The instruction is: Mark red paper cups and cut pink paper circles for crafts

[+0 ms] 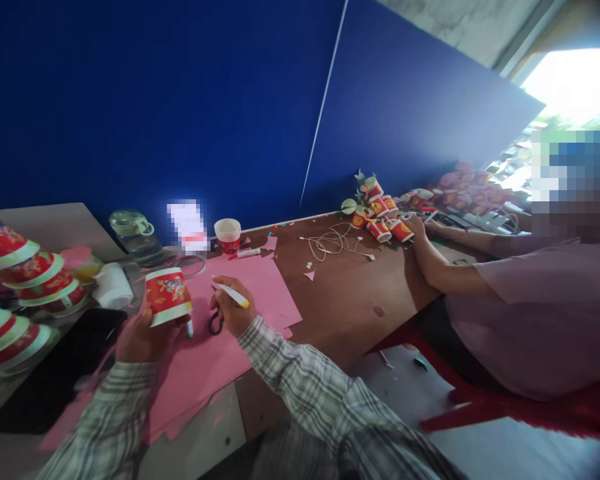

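My left hand [143, 337] is wrapped round a red paper cup [169, 295] with a printed pattern and a white rim, tilted above the pink paper [200, 387]. To its right, my right hand [237, 312] is closed on a white marker [234, 294] with a yellow end, its other end pointing toward the cup. Just below the right fingers shows a dark loop [215, 324], like a scissors handle; whether it lies on the paper or touches the hand I cannot tell. A green-tipped pen [190, 329] partly shows under the cup.
Stacked paper cups [27, 267] and a black tablet-like slab [55, 370] are at left. Behind stand a glass jar [136, 237], a lit phone [189, 227] and another cup [228, 235]. A white cable [330, 243] lies rightward. At right a person [530, 300] works beside joined cups [380, 217].
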Available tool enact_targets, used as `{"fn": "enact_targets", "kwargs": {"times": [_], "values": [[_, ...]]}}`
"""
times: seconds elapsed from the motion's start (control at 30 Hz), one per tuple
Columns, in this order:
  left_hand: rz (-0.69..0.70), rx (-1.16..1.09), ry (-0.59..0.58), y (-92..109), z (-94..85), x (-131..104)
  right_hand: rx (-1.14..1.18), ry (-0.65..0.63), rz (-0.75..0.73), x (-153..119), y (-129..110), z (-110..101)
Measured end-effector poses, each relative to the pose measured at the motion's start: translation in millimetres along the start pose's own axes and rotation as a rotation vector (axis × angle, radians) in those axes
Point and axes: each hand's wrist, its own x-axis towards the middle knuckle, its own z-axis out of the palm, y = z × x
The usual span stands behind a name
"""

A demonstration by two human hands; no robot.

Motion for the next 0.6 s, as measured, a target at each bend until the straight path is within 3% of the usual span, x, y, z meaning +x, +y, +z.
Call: {"fn": "enact_targets", "kwargs": {"times": [0.13, 0.27, 0.4, 0.5, 0.6], "values": [[-0.046, -0.034, -0.084, 3, -3.6, -1, -0.060, -0.029, -0.025, -3, -3, -1], [-0.239, -0.094, -0.278, 12, -19.5, 2, 0.059, -0.016, 0.027, 1, -8, -1], [-0.288, -0.137, -0.419, 15, -32.6, 5, 0.151, -0.063, 0.028, 2, -9, -1], [-0.289, -0.101, -0.405, 11, -31.1, -2, 0.165, -0.129, -0.005, -1, -8, 1], [-0.269, -0.078, -0.311, 6, -26.7, -12, 0.160, -0.176, -0.032, -4, -9, 3]]}}
